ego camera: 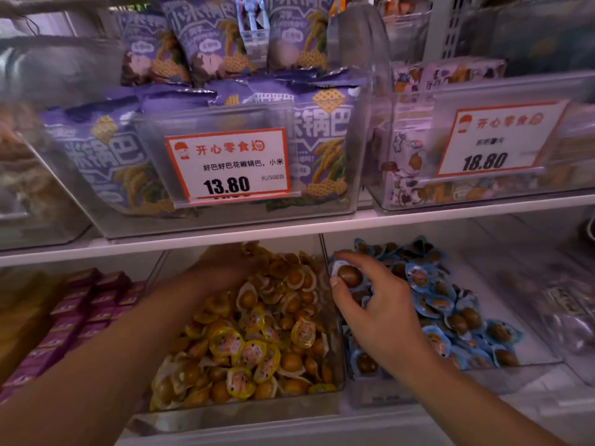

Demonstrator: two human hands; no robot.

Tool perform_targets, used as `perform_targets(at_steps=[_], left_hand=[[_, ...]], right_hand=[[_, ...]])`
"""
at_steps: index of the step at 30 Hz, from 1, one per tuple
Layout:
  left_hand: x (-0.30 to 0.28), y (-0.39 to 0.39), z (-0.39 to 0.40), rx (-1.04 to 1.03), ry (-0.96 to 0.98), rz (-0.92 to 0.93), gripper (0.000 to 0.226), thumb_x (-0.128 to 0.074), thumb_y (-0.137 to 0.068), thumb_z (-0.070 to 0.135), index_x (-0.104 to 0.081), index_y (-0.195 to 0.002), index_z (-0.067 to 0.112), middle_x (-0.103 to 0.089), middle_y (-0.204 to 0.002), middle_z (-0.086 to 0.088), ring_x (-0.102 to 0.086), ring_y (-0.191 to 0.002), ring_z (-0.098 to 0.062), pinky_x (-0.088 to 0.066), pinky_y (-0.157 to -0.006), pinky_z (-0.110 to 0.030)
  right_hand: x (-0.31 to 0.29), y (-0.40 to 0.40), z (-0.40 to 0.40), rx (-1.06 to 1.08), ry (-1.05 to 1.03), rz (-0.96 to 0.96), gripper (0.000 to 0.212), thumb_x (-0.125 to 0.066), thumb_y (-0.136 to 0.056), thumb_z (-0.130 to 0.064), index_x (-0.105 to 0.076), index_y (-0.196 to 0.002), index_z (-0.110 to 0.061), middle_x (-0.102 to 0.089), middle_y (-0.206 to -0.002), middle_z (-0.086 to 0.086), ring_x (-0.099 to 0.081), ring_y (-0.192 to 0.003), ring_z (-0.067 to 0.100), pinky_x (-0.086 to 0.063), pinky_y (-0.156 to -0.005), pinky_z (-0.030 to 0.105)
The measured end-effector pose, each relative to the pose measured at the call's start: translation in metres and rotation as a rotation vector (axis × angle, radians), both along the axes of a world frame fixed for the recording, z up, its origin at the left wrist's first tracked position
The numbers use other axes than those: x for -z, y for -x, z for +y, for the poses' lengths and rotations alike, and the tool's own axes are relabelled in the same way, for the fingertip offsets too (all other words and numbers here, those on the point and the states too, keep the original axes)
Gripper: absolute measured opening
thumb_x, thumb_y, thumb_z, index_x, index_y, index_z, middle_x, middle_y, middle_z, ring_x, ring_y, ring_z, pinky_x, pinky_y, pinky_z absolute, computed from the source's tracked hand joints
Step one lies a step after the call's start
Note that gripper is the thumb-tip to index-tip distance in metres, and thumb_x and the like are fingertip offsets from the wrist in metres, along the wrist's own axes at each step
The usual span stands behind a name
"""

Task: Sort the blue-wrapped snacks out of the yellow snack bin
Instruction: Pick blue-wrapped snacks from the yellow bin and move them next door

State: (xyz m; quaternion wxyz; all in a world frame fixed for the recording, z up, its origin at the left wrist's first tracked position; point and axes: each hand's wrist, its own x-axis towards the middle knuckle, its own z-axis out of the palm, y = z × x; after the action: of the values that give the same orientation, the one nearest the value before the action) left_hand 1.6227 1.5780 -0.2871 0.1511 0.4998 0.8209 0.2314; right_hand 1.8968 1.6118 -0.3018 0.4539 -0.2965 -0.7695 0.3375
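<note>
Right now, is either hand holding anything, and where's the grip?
The right hand pinches one blue-wrapped snack by its edges, thumb below, forefinger above. The left hand reaches into the yellow snack bin; its hold cannot be told.

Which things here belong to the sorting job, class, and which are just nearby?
In the job: yellow bin; blue bin; blue snack pinched in the right hand; left hand reaching into the yellow bin.

Just nearby: purple bags; price tags; purple boxes; shelf.
</note>
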Motion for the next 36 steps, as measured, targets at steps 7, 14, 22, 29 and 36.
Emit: perform_targets(at_steps=[7, 14, 22, 29, 36], left_hand=[[0.028, -0.039, -0.008, 0.532, 0.192, 0.492, 0.026, -0.059, -0.089, 0.035, -0.065, -0.113, 0.026, -0.058, -0.119, 0.004, -0.06, -0.109, -0.022, -0.049, -0.088, -0.036], [0.027, -0.043, 0.002, 0.367, 0.541, 0.766, 0.069, -0.065, -0.077, 0.054, -0.041, -0.14, 0.037, -0.051, -0.139, 0.001, -0.046, -0.127, -0.029, -0.031, -0.106, -0.047], [0.04, -0.051, 0.001, 0.306, 0.38, 0.986, 0.024, -0.054, -0.086, 0.035, -0.067, -0.105, 0.027, -0.068, -0.108, -0.001, -0.055, -0.111, -0.028, -0.032, -0.106, -0.045], [0.022, -0.035, -0.003, 0.152, 0.205, 0.487, 0.015, -0.071, -0.075, 0.026, -0.07, -0.09, 0.027, -0.068, -0.1, 0.003, -0.066, -0.097, -0.02, -0.053, -0.08, -0.031], [-0.014, -0.042, -0.048, -0.12, -0.414, -0.329, 0.014, -0.085, -0.072, 0.01, -0.078, -0.081, 0.019, -0.077, -0.08, 0.005, -0.071, -0.075, -0.003, -0.053, -0.069, -0.02]], right_hand=[[0.002, 0.0, -0.001, 0.004, 0.0, -0.006, 0.029, -0.068, -0.092, -0.023, -0.065, -0.12, -0.03, -0.066, -0.104, -0.007, -0.061, -0.1, 0.004, -0.051, -0.085, 0.023], [0.001, -0.001, -0.002, 0.001, -0.008, -0.025, 0.032, -0.068, -0.092, -0.025, -0.065, -0.123, -0.025, -0.067, -0.104, -0.007, -0.062, -0.1, 0.006, -0.053, -0.087, 0.027], [-0.003, -0.002, -0.003, -0.012, -0.023, -0.041, 0.031, -0.067, -0.092, -0.024, -0.066, -0.122, -0.023, -0.067, -0.101, -0.007, -0.061, -0.098, 0.006, -0.05, -0.086, 0.023], [-0.002, -0.003, -0.001, -0.011, -0.036, -0.044, 0.031, -0.067, -0.091, -0.023, -0.065, -0.122, -0.023, -0.065, -0.097, -0.007, -0.06, -0.096, 0.006, -0.046, -0.082, 0.012], [-0.004, -0.002, -0.003, -0.021, -0.012, 0.017, 0.03, -0.067, -0.092, -0.021, -0.065, -0.121, -0.024, -0.065, -0.099, -0.004, -0.06, -0.096, 0.008, -0.049, -0.082, 0.02]])
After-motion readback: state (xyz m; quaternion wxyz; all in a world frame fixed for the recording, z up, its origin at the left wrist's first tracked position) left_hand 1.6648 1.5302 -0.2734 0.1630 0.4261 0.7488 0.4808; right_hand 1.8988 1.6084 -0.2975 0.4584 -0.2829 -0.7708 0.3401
